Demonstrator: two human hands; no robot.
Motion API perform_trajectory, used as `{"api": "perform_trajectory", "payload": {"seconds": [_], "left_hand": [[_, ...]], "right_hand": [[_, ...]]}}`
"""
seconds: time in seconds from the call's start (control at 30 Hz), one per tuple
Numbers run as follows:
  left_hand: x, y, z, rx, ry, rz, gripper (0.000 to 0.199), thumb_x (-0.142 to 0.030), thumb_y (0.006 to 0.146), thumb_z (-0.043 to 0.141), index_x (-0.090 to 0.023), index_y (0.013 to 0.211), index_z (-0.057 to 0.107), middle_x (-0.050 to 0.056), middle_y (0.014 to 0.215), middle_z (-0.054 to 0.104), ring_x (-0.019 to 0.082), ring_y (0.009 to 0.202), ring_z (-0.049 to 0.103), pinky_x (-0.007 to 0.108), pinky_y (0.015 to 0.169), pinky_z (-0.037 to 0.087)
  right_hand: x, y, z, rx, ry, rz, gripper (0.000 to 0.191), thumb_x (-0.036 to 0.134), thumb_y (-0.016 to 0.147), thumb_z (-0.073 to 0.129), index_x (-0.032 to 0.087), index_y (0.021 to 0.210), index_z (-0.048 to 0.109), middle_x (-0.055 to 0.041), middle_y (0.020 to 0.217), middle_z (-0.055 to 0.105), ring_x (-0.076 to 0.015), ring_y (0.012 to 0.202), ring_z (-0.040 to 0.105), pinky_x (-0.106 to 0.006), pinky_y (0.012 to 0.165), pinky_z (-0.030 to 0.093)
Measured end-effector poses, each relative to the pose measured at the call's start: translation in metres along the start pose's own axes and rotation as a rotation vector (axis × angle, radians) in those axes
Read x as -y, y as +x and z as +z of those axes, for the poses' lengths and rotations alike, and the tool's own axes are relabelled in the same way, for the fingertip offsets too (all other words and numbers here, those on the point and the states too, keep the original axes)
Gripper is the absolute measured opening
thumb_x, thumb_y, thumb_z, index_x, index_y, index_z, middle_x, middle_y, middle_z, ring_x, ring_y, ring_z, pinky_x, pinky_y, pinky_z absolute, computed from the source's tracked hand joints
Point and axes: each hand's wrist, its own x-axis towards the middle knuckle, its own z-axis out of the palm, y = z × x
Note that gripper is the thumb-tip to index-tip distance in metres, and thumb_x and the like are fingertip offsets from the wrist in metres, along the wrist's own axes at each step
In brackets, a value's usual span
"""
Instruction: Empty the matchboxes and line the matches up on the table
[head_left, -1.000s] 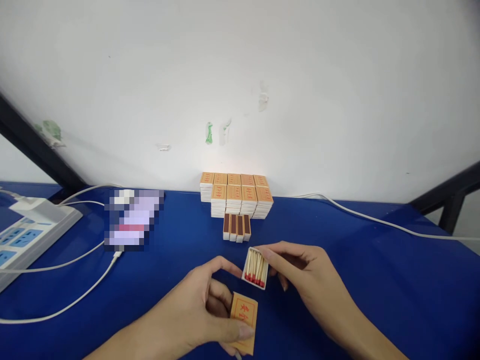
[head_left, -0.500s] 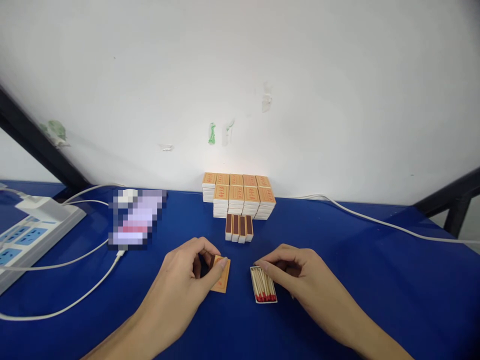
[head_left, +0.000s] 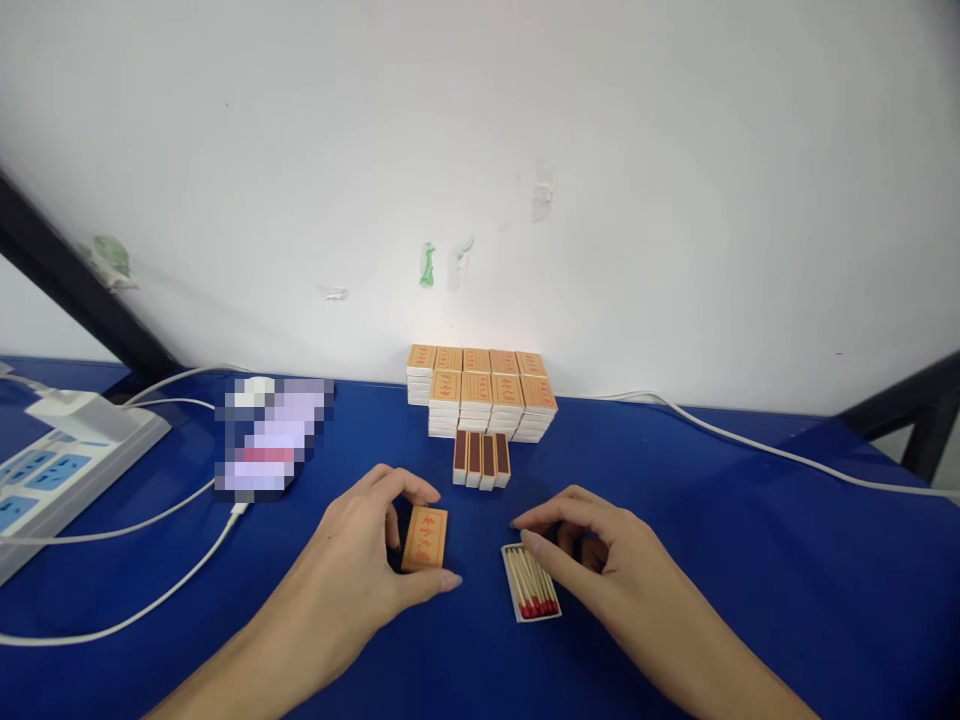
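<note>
Lying on the blue table, an orange matchbox sleeve (head_left: 425,538) with red lettering sits between the fingers and thumb of my left hand (head_left: 375,550). Those fingers are spread around it, with the thumb by its near edge. To the right, a white matchbox tray (head_left: 532,582) full of red-tipped matches lies face up. My right hand (head_left: 592,550) is beside the tray's far right corner, its thumb over the rim and index finger apart from the thumb. Beyond both hands, several matchboxes (head_left: 481,460) stand on edge in a row, dark striking strips upward.
Stacked matchboxes (head_left: 491,395) stand against the white wall (head_left: 637,200). At left are a power strip (head_left: 45,470), white cables (head_left: 127,630) and a blurred-out phone (head_left: 281,430). Another white cable (head_left: 750,453) runs along the right. Dark metal bars (head_left: 82,280) flank the table.
My left fingers have spread off the sleeve, which now lies flat with its label up. The tray lies slightly nearer me, and my right thumb and index finger have parted.
</note>
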Motion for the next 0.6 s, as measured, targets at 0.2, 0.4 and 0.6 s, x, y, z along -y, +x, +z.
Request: {"api": "perform_trajectory", "payload": {"seconds": [0.2, 0.4, 0.6], "left_hand": [[0.001, 0.001, 0.004, -0.034, -0.015, 0.041, 0.053, -0.050, 0.075, 0.096, -0.034, 0.120, 0.073, -0.003, 0.096, 0.063, 0.018, 0.072, 0.058, 0.033, 0.066, 0.048], [-0.002, -0.002, 0.007, -0.110, -0.025, 0.026, 0.063, -0.064, 0.078, 0.092, -0.031, 0.127, 0.070, 0.002, 0.107, 0.068, 0.025, 0.087, 0.064, 0.040, 0.076, 0.055], [-0.004, 0.000, 0.006, -0.208, -0.042, 0.147, 0.055, -0.062, 0.084, 0.088, -0.035, 0.130, 0.071, 0.005, 0.140, 0.068, 0.035, 0.131, 0.061, 0.061, 0.114, 0.047]], "right_hand": [[-0.006, 0.003, 0.001, -0.182, -0.041, -0.004, 0.034, 0.056, 0.104, 0.061, 0.030, 0.115, 0.080, -0.0022, 0.095, 0.075, -0.0202, 0.075, 0.064, -0.037, 0.069, 0.053], [-0.014, 0.004, 0.003, -0.238, 0.003, -0.003, 0.046, 0.057, 0.100, 0.067, 0.038, 0.141, 0.070, -0.0027, 0.136, 0.076, -0.0269, 0.110, 0.072, -0.046, 0.094, 0.060], [-0.011, 0.000, 0.005, -0.142, 0.047, -0.007, 0.056, 0.055, 0.101, 0.066, 0.044, 0.156, 0.062, -0.0027, 0.157, 0.068, -0.0327, 0.135, 0.066, -0.052, 0.102, 0.062]]}}
